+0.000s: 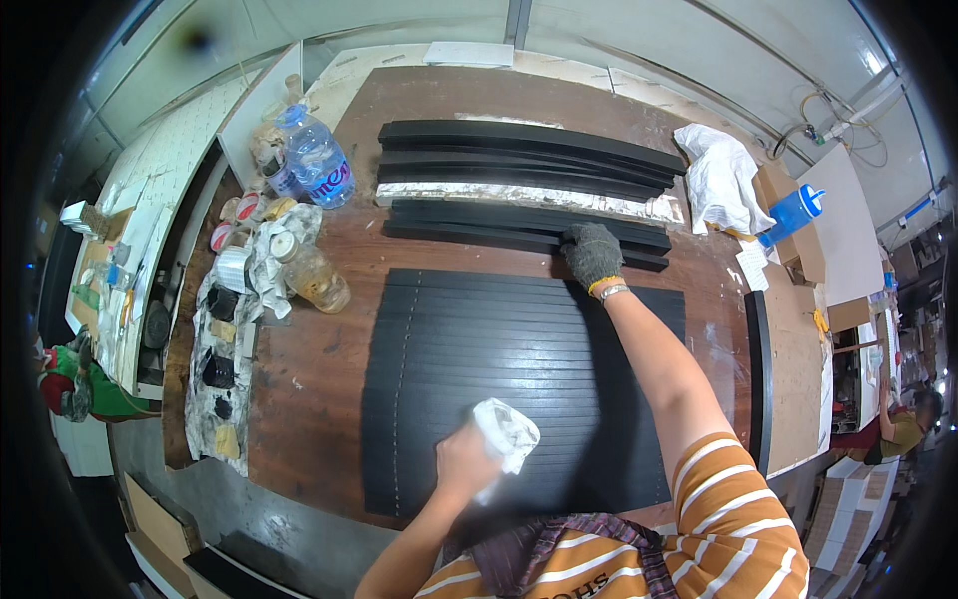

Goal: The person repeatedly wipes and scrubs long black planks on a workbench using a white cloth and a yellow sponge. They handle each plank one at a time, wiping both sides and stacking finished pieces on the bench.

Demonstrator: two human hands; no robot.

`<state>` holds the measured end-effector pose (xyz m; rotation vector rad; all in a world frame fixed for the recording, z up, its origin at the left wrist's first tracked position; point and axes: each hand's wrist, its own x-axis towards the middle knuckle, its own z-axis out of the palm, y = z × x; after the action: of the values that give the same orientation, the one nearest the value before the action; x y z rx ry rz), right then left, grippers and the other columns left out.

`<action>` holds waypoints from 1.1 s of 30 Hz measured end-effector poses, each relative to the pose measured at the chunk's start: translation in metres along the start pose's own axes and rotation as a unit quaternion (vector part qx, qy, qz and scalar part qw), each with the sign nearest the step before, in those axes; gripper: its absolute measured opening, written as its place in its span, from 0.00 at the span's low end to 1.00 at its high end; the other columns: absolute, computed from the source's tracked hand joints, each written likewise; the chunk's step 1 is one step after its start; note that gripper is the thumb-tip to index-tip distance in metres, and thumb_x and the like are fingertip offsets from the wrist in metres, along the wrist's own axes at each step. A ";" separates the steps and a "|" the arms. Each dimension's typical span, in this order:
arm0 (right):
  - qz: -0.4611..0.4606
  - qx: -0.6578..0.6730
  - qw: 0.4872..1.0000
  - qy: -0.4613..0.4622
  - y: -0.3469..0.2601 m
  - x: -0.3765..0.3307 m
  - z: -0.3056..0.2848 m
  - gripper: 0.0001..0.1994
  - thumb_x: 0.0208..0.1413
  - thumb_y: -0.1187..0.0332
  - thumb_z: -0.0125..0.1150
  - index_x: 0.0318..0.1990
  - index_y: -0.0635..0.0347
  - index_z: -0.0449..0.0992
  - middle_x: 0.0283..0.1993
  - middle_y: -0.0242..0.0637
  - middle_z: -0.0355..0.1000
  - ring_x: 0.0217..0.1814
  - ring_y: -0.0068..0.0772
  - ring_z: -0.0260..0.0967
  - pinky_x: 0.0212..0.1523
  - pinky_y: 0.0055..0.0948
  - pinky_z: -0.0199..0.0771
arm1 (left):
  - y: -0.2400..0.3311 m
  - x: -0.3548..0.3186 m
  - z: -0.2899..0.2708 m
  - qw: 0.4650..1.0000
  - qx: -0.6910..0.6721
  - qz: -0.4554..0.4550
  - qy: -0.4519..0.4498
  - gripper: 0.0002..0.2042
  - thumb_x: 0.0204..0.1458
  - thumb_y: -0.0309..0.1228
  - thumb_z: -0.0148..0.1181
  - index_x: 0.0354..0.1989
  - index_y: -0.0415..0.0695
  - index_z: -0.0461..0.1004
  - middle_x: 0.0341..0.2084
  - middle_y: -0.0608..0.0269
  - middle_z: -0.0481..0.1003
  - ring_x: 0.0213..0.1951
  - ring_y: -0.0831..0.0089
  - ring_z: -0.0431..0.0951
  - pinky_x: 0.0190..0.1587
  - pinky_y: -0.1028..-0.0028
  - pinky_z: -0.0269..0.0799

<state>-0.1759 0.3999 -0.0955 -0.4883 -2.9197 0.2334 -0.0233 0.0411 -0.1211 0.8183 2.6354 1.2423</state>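
Note:
My bare left hand (467, 459) grips a crumpled white cloth (511, 436) over a flat row of black strips (499, 344) laid side by side on the brown table. A dashed light line runs across the row near its left side. My right hand (593, 255), in a dark grey glove with a yellow cuff, reaches to a loose pair of black strips (469, 226) beyond the row. Its fingers curl over the nearer strip, partly hiding it. Farther back, more black strips (529, 150) lie stacked behind a paint-marked whitish bar (519, 197).
Left on the table stand a large water bottle (319, 165), a tilted jar (311, 275) of brownish liquid and a stained cloth strip (205, 399) with sponges. At right are a white cloth bundle (720, 180), a blue bottle (793, 215) and a long black strip (758, 384). Other people work at both sides.

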 end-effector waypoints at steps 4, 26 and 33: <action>-0.027 0.110 0.993 0.021 0.014 -0.018 -0.006 0.13 0.56 0.57 0.64 0.40 0.55 0.84 0.40 0.45 0.81 0.46 0.49 0.76 0.51 0.44 0.75 | -0.003 -0.002 0.002 1.000 0.011 0.004 -0.001 0.24 0.41 0.39 0.73 0.47 0.44 0.76 0.32 0.53 0.80 0.33 0.51 0.82 0.37 0.56 0.79; -0.045 0.001 0.978 -0.202 0.012 -0.143 -0.134 0.31 0.41 0.51 0.76 0.51 0.60 0.78 0.48 0.51 0.78 0.53 0.53 0.75 0.51 0.44 0.76 | 0.039 0.019 -0.007 0.966 -0.071 0.119 0.218 0.21 0.42 0.28 0.72 0.46 0.39 0.77 0.34 0.51 0.81 0.34 0.48 0.82 0.39 0.59 0.79; -0.209 0.026 0.977 -0.006 0.008 -0.316 -0.135 0.28 0.47 0.51 0.72 0.53 0.58 0.77 0.41 0.48 0.78 0.42 0.53 0.77 0.42 0.45 0.76 | 0.104 0.043 0.020 0.860 0.146 0.488 0.019 0.22 0.51 0.28 0.56 0.57 0.58 0.76 0.57 0.60 0.76 0.65 0.69 0.72 0.66 0.44 0.61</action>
<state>0.1474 0.3187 -0.0103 0.1412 -2.9298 0.2517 -0.0091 0.1310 -0.0521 2.3904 2.4616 0.9424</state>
